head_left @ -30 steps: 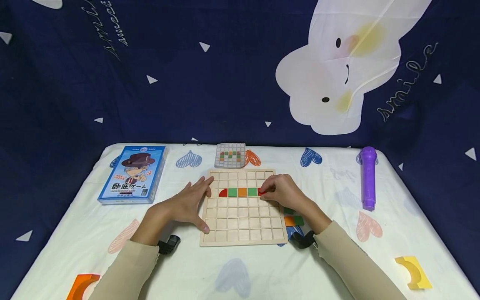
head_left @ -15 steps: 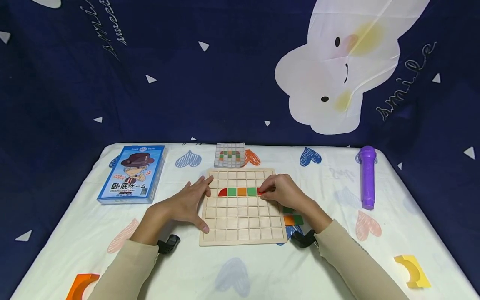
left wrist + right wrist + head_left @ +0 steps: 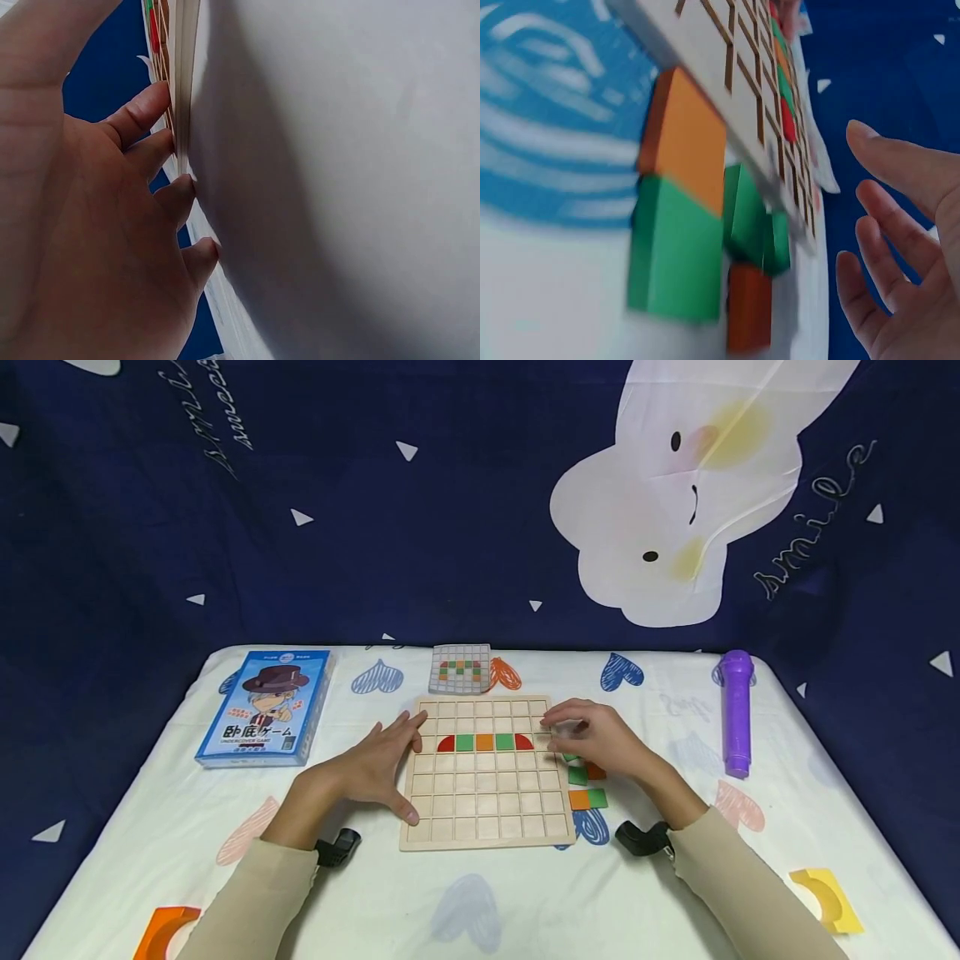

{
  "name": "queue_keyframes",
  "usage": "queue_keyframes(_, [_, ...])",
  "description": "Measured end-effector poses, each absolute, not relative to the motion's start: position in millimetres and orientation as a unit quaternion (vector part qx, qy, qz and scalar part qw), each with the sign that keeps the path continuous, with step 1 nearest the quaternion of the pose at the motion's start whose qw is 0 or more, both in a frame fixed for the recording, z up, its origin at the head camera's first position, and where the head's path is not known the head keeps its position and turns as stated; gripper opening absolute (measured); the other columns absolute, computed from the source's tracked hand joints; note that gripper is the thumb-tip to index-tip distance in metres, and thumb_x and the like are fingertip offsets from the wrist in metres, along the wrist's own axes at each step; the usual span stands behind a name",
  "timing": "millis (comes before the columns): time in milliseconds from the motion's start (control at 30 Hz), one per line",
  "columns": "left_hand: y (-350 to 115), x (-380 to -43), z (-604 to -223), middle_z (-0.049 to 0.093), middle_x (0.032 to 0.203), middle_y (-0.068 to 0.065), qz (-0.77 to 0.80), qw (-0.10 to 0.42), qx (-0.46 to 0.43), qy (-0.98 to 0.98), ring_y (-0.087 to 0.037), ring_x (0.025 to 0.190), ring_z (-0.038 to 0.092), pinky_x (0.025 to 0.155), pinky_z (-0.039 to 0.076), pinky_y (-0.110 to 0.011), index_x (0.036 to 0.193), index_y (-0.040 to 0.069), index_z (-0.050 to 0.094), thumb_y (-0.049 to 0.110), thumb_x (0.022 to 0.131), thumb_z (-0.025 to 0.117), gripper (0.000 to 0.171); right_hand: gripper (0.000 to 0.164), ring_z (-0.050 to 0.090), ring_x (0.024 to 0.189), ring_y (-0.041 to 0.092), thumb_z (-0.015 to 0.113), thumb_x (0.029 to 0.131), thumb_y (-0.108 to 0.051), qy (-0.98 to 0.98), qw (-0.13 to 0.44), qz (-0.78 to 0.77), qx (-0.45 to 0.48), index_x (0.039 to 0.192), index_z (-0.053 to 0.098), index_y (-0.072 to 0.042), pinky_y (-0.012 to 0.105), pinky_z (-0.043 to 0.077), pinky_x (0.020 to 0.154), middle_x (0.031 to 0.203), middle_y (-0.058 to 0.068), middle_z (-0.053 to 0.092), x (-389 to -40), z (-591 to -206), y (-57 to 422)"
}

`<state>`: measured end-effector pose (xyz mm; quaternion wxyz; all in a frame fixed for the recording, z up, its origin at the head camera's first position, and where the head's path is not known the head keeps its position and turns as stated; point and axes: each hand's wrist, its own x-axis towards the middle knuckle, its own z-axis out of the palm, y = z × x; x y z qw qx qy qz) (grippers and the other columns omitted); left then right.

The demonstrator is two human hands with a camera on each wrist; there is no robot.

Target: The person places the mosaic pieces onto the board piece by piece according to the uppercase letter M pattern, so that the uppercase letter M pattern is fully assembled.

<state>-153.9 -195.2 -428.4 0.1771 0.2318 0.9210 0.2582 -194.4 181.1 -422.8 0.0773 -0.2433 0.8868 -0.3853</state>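
A wooden grid board [image 3: 487,810] lies on the table. One of its upper rows bears a line of tiles: a red rounded tile [image 3: 446,744], a green tile [image 3: 465,742], an orange tile [image 3: 485,742], another green one and a red rounded tile [image 3: 523,742] at the right end. My left hand [image 3: 371,768] rests along the board's left edge, thumb and fingers spread. Above the right edge, my right hand [image 3: 600,739] holds nothing; its fingers are loosely bent, apart from the thumb. Beneath it lie loose tiles, among them an orange block [image 3: 686,135] and a green block [image 3: 676,251].
Behind the board lies a pattern card [image 3: 460,669] with a coloured grid. A blue game box [image 3: 266,710] is at the left, a purple microphone-shaped tube [image 3: 737,714] at the right. An orange arch block [image 3: 165,931] and a yellow arch block [image 3: 828,900] lie near the front.
My right hand has let go of the right-hand red tile and moved right, off the row; that tile now shows fully in its cell. The left hand has stayed put.
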Motion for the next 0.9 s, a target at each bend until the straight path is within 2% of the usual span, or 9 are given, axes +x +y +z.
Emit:
queue_keyframes(233, [-194.8, -153.9, -427.8, 0.055, 0.121, -0.002, 0.256, 0.178, 0.23, 0.922, -0.045, 0.16, 0.006, 0.126, 0.008, -0.072, 0.16, -0.001, 0.014, 0.055, 0.052, 0.098, 0.148, 0.035, 0.064, 0.121, 0.024, 0.083, 0.084, -0.018, 0.892, 0.084, -0.378, -0.234, 0.118, 0.075, -0.014, 0.043, 0.056, 0.099, 0.128, 0.002, 0.073, -186.0, -431.6, 206.8])
queue_keyframes(367, [-193.9, -154.3, -427.1, 0.053, 0.135, -0.009, 0.258, 0.177, 0.229, 0.922, -0.046, 0.16, 0.007, 0.126, 0.008, -0.072, 0.156, -0.001, 0.023, 0.054, 0.051, 0.098, 0.139, 0.038, 0.063, 0.126, 0.025, 0.084, 0.083, -0.019, 0.896, 0.089, -0.371, -0.225, 0.12, 0.075, -0.016, 0.036, 0.053, 0.102, 0.129, 0.001, 0.073, -180.8, -435.4, 216.6])
queue_keyframes(467, [-194.6, -154.2, -426.9, 0.054, 0.134, -0.008, 0.258, 0.175, 0.229, 0.922, -0.046, 0.16, 0.007, 0.125, 0.008, -0.073, 0.156, -0.001, 0.023, 0.055, 0.051, 0.098, 0.14, 0.04, 0.061, 0.13, 0.026, 0.085, 0.082, -0.021, 0.896, 0.098, -0.372, -0.224, 0.121, 0.074, -0.019, 0.03, 0.049, 0.106, 0.132, 0.001, 0.072, -178.4, -437.6, 219.8])
queue_keyframes(533, [-195.8, -154.0, -427.2, 0.055, 0.124, -0.005, 0.257, 0.176, 0.227, 0.923, -0.046, 0.16, 0.007, 0.126, 0.008, -0.072, 0.158, -0.001, 0.019, 0.055, 0.051, 0.098, 0.144, 0.04, 0.06, 0.131, 0.027, 0.085, 0.082, -0.021, 0.894, 0.103, -0.375, -0.224, 0.121, 0.074, -0.02, 0.028, 0.047, 0.109, 0.133, 0.001, 0.071, -177.8, -439.1, 220.1])
queue_keyframes(633, [-196.5, -153.9, -427.8, 0.055, 0.126, -0.005, 0.258, 0.174, 0.228, 0.923, -0.046, 0.16, 0.007, 0.126, 0.008, -0.072, 0.158, -0.001, 0.019, 0.055, 0.051, 0.098, 0.144, 0.04, 0.059, 0.133, 0.029, 0.084, 0.083, -0.02, 0.891, 0.104, -0.376, -0.231, 0.121, 0.074, -0.02, 0.031, 0.045, 0.113, 0.134, 0.002, 0.071, -178.0, -442.0, 220.0])
queue_keyframes(733, [-195.7, -153.8, -427.6, 0.051, 0.144, -0.011, 0.259, 0.175, 0.228, 0.922, -0.046, 0.16, 0.007, 0.126, 0.008, -0.072, 0.149, 0.002, 0.034, 0.055, 0.051, 0.098, 0.129, 0.038, 0.059, 0.133, 0.029, 0.085, 0.082, -0.019, 0.893, 0.102, -0.371, -0.234, 0.12, 0.075, -0.02, 0.034, 0.046, 0.114, 0.133, 0.002, 0.071, -177.9, -444.7, 220.0])
queue_keyframes(800, [-194.7, -153.6, -427.2, 0.04, 0.159, -0.015, 0.259, 0.177, 0.228, 0.922, -0.046, 0.16, 0.008, 0.125, 0.008, -0.072, 0.137, 0.005, 0.043, 0.055, 0.051, 0.098, 0.114, 0.037, 0.06, 0.132, 0.029, 0.085, 0.082, -0.019, 0.895, 0.099, -0.367, -0.236, 0.119, 0.076, -0.02, 0.033, 0.047, 0.113, 0.133, 0.002, 0.072, -177.3, -446.1, 220.5])
queue_keyframes(833, [-194.4, -153.3, -427.0, 0.035, 0.163, -0.016, 0.259, 0.178, 0.228, 0.922, -0.046, 0.16, 0.008, 0.125, 0.008, -0.072, 0.132, 0.007, 0.046, 0.055, 0.051, 0.098, 0.107, 0.037, 0.06, 0.132, 0.029, 0.085, 0.082, -0.018, 0.895, 0.099, -0.367, -0.235, 0.118, 0.076, -0.02, 0.032, 0.047, 0.112, 0.132, 0.002, 0.072, -177.0, -446.5, 220.7])
queue_keyframes(900, [-194.2, -152.9, -426.7, 0.036, 0.163, -0.016, 0.257, 0.179, 0.228, 0.922, -0.046, 0.16, 0.008, 0.125, 0.008, -0.072, 0.132, 0.006, 0.046, 0.055, 0.051, 0.098, 0.108, 0.036, 0.061, 0.131, 0.029, 0.085, 0.082, -0.018, 0.894, 0.097, -0.367, -0.236, 0.117, 0.076, -0.02, 0.03, 0.048, 0.111, 0.131, 0.002, 0.073, -176.5, -447.3, 220.8])
